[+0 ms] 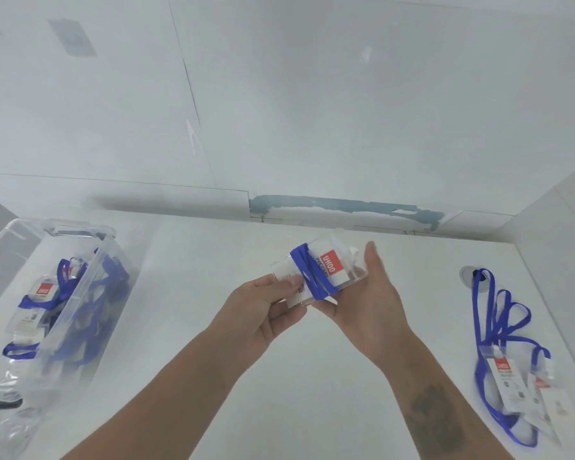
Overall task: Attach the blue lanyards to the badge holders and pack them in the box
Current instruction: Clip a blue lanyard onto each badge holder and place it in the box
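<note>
Above the middle of the white table I hold a clear badge holder (332, 270) with a red-and-white card inside. A blue lanyard (314, 280) is wound around its middle. My left hand (266, 307) pinches the holder's near left end. My right hand (372, 297) supports it from below and the right, fingers spread. A clear plastic box (80, 283) stands at the left with several lanyard-wrapped holders inside.
At the right lie more badge holders (512, 383) with loose blue lanyards (498, 313) trailing toward a round hole in the table (468, 277). A crumpled clear plastic bag (10, 403) sits at the near left. A white wall runs behind the table.
</note>
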Action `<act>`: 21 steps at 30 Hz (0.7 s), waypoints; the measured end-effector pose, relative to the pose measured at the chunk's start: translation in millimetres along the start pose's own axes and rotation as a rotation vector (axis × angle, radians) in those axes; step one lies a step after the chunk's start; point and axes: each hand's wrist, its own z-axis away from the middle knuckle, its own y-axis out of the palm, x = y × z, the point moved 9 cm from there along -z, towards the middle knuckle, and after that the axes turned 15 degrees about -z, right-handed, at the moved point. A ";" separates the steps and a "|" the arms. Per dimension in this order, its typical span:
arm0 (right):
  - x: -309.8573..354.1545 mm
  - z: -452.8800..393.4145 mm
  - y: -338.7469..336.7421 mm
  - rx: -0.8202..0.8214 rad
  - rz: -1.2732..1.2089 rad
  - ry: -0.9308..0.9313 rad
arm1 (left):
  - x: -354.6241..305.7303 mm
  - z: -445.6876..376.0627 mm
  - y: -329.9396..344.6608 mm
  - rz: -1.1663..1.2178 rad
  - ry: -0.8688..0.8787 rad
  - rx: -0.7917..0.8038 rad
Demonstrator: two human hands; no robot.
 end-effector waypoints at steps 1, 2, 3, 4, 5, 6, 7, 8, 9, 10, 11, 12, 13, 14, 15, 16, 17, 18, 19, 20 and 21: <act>1.5 1.2 5.4 0.030 0.061 0.001 | 0.4 -0.1 -2.6 0.011 0.004 -0.028; 4.4 2.7 11.7 0.071 0.192 -0.022 | 0.8 0.3 -4.9 0.014 0.008 -0.048; 6.9 1.5 16.2 0.079 0.329 -0.065 | 0.9 0.1 -5.9 0.005 0.008 -0.058; 11.3 1.8 17.8 0.064 0.453 -0.113 | 0.9 1.0 -6.2 -0.017 0.003 -0.053; 14.9 0.2 16.4 0.033 0.533 -0.147 | 0.9 1.9 -6.0 -0.059 -0.003 -0.038; 18.4 -0.2 14.1 0.001 0.579 -0.157 | -1.2 3.1 -6.3 -0.132 0.001 -0.024; 20.7 -0.2 11.4 -0.011 0.621 -0.154 | -5.1 4.0 -8.7 -0.226 0.019 -0.023; 22.8 1.5 10.9 -0.010 0.664 -0.144 | -11.4 5.2 -12.2 -0.318 0.055 -0.037; 25.3 2.8 11.3 0.000 0.700 -0.132 | -19.6 6.2 -16.2 -0.394 0.105 -0.063; 27.2 5.1 12.5 0.015 0.736 -0.121 | -27.5 8.9 -19.5 -0.451 0.154 -0.093; 28.6 6.5 12.2 0.027 0.764 -0.110 | -33.8 11.0 -20.2 -0.503 0.192 -0.107; 30.3 7.4 11.9 0.039 0.808 -0.100 | -37.6 13.1 -18.0 -0.554 0.216 -0.108; 30.8 8.1 12.5 0.052 0.848 -0.087 | -39.2 14.9 -14.6 -0.604 0.229 -0.105; 30.6 9.5 13.6 0.064 0.885 -0.073 | -39.7 16.6 -10.9 -0.646 0.237 -0.106; 30.6 10.2 13.6 0.071 0.912 -0.062 | -39.6 16.2 -8.1 -0.676 0.243 -0.114; 31.3 11.3 13.4 0.068 0.935 -0.065 | -39.0 15.4 -6.1 -0.692 0.244 -0.128; 32.5 13.6 13.9 0.060 0.941 -0.080 | -36.7 14.7 -5.2 -0.693 0.241 -0.150; 34.0 15.6 14.0 0.040 0.919 -0.110 | -34.7 13.1 -6.1 -0.678 0.235 -0.176; 36.2 18.7 12.0 0.011 0.864 -0.148 | -31.9 12.3 -7.2 -0.653 0.233 -0.211; 37.9 21.6 8.0 -0.033 0.798 -0.192 | -29.4 12.0 -10.5 -0.624 0.228 -0.253; 39.0 25.3 3.1 -0.082 0.730 -0.233 | -26.7 12.4 -14.0 -0.597 0.226 -0.297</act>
